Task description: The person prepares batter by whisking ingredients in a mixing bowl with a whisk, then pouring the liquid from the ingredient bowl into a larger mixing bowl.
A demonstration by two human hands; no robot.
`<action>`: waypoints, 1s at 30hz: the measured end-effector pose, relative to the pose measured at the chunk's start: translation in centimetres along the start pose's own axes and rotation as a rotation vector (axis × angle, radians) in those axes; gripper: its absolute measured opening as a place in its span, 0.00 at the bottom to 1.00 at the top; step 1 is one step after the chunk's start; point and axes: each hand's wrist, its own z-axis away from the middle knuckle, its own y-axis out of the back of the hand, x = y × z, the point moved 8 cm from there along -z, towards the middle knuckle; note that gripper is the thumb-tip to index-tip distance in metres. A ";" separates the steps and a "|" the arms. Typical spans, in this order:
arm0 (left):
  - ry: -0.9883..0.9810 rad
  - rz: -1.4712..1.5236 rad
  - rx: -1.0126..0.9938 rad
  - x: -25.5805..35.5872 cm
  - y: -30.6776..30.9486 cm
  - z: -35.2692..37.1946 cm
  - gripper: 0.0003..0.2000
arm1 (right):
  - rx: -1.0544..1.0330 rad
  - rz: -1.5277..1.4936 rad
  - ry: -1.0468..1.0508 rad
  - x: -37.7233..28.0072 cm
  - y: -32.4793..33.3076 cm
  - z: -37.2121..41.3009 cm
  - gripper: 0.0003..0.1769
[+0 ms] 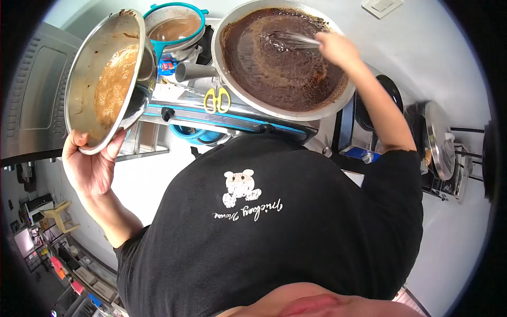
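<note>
My left hand (96,161) grips the rim of a steel mixing bowl (80,98), which is tilted and holds a light brown liquid (117,84). At the upper right, my right hand (338,50) is closed around the handle of a wire whisk (301,40). The whisk's wires dip into a dark brown, thick mixture (280,74) in a wide pan (217,50). That pan sits on a stove (237,119), its grey handle (193,72) pointing left.
A teal-rimmed strainer (203,26) with brown liquid stands behind the bowl. Yellow-handled scissors (217,100) hang at the stove's front, above a blue basin (193,136). To the right are a second burner (364,156) and a metal lid (439,140).
</note>
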 end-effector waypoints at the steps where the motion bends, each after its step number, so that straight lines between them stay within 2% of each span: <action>1: -0.004 -0.001 0.006 0.1 0.1 0.0 0.26 | -0.023 -0.001 0.057 -1.8 -0.1 0.8 0.11; 7: 0.020 0.009 -0.006 -0.1 0.7 -0.6 0.27 | -0.086 -0.011 0.174 -0.8 3.3 2.9 0.11; 9: 0.026 0.017 -0.004 -0.3 1.0 -0.8 0.27 | 0.021 -0.028 0.072 0.9 5.4 2.6 0.13; 10: 0.033 0.022 -0.003 -0.4 1.1 -0.8 0.27 | -0.001 -0.032 0.005 0.9 6.4 2.5 0.14; 14: 0.040 0.038 -0.015 -0.3 1.4 -1.1 0.27 | 0.137 -0.012 -0.021 2.8 4.4 -1.6 0.13; 17: 0.040 0.046 -0.011 -0.1 2.0 -1.2 0.27 | 0.196 -0.073 -0.057 1.4 1.9 -4.3 0.13; 19: 0.047 0.065 -0.024 0.0 2.1 -1.4 0.27 | 0.149 -0.085 -0.030 -1.8 1.1 -4.2 0.11; 20: 0.049 0.066 -0.024 0.0 2.2 -1.4 0.27 | 0.060 -0.103 -0.016 -3.5 0.9 -3.2 0.13; 23: 0.040 0.062 -0.006 0.2 2.6 -1.4 0.27 | -0.104 -0.121 0.141 -5.0 -0.7 -0.2 0.11; 26: 0.031 0.050 0.016 0.3 3.2 -1.3 0.27 | -0.186 -0.062 0.156 -2.0 0.1 0.7 0.09; 30: 0.047 0.061 0.011 0.3 3.6 -1.6 0.28 | -0.045 0.078 0.030 2.3 0.8 -3.0 0.09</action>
